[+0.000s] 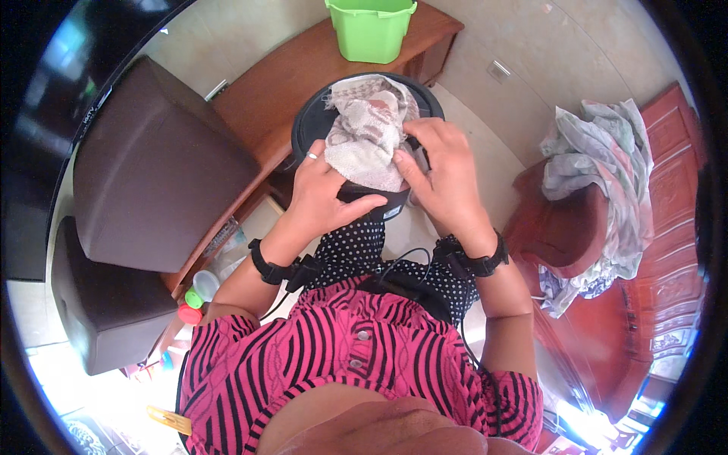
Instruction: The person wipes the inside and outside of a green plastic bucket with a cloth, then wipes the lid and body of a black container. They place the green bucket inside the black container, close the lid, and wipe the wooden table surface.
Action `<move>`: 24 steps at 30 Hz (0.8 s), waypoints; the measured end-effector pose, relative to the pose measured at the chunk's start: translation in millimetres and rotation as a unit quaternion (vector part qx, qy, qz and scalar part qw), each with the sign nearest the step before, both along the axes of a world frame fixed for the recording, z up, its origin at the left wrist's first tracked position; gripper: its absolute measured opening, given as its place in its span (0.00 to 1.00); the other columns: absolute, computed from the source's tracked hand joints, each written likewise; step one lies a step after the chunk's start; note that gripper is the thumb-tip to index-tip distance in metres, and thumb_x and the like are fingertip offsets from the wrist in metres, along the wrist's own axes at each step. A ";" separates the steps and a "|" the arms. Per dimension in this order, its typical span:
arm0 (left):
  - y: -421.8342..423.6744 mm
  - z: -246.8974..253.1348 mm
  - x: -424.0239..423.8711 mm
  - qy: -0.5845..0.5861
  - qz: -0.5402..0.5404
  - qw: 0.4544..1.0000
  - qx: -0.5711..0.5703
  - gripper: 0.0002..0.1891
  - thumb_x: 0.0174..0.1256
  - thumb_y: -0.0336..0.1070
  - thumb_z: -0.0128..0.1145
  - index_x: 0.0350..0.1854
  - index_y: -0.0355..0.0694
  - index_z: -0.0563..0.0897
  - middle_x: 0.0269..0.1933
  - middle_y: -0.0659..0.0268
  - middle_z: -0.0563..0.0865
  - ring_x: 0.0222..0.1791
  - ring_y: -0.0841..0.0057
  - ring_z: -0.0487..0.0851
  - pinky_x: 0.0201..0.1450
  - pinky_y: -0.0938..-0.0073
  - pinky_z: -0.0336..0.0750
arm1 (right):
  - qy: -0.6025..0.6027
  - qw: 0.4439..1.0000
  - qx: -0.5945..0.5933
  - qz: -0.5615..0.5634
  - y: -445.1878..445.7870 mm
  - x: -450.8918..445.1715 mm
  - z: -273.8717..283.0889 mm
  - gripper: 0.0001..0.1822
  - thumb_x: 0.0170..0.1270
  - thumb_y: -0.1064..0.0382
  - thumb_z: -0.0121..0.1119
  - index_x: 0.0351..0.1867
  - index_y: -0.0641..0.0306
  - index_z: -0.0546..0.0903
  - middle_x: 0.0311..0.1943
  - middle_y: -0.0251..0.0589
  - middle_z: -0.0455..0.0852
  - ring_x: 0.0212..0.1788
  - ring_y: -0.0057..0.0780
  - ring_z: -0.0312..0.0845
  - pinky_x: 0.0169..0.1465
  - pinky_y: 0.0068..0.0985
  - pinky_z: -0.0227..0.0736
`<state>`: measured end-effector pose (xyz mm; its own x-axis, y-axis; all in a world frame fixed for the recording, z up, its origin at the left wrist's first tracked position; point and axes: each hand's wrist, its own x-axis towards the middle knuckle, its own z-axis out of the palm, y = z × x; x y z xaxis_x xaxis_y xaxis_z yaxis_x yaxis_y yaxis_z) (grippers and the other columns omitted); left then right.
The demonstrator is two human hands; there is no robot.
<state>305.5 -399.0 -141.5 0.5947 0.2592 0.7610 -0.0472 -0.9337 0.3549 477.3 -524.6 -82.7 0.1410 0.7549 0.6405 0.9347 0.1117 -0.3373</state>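
A white terry towel [369, 136] with a brown-grey pattern lies bunched on a black round container [310, 122] with a raised rim. My right hand [446, 165] grips the towel's right side, the thumb on its surface and the fingers curled over the edge. On the other side, my left hand [318, 193] touches the towel's near left edge. Its thumb stretches out along the container's near side, while some fingertips are hidden by the cloth. A ring is on one left finger, and black straps circle both wrists.
A green plastic bucket [372, 28] stands on a brown wooden cabinet [284, 85] beyond the container. Dark brown padded seats [159, 170] are at left. Rumpled pale fabric [608, 165] drapes over a carved reddish wooden chair [665, 227] at right. Lidded tubs [205, 284] sit at lower left.
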 end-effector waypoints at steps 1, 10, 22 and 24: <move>0.6 -1.5 -1.8 -0.009 -0.003 1.000 -0.013 0.28 0.44 0.47 0.80 0.48 0.41 0.87 0.49 0.57 0.88 0.47 0.53 0.81 0.52 0.60 0.75 | -0.027 1.000 0.002 0.001 0.1 0.5 -0.5 0.17 0.59 0.59 0.68 0.47 0.65 0.82 0.43 0.48 0.83 0.47 0.49 0.77 0.54 0.41 0.71; 0.8 -5.3 -3.5 -0.116 0.000 0.954 -0.276 0.14 0.55 0.32 0.71 0.43 0.35 0.85 0.44 0.62 0.81 0.40 0.72 0.79 0.46 0.73 0.75 | 0.023 0.998 0.064 -0.013 9.8 -2.6 -17.3 0.18 0.58 0.54 0.69 0.46 0.62 0.83 0.43 0.43 0.83 0.48 0.44 0.75 0.56 0.39 0.66; 16.1 41.7 26.4 0.049 -0.032 0.991 -0.123 0.28 0.58 0.43 0.69 0.60 0.39 0.77 0.58 0.51 0.80 0.59 0.50 0.78 0.63 0.58 0.72 | 0.020 0.996 0.087 -0.018 3.5 6.9 -27.6 0.18 0.58 0.55 0.68 0.46 0.63 0.84 0.43 0.43 0.84 0.47 0.45 0.76 0.55 0.41 0.68; 15.4 43.3 29.7 0.063 -0.027 0.988 -0.138 0.26 0.58 0.42 0.69 0.59 0.40 0.78 0.56 0.51 0.81 0.58 0.51 0.79 0.61 0.59 0.73 | 0.019 0.996 0.088 -0.012 0.0 11.6 -27.7 0.18 0.58 0.56 0.68 0.47 0.62 0.84 0.44 0.44 0.84 0.48 0.46 0.77 0.56 0.42 0.69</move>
<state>335.3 -383.6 -98.3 0.6985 0.4117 0.5853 -0.0339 -0.7980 0.6017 488.9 -524.5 -110.4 0.1839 0.6271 0.7570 0.9251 0.1498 -0.3489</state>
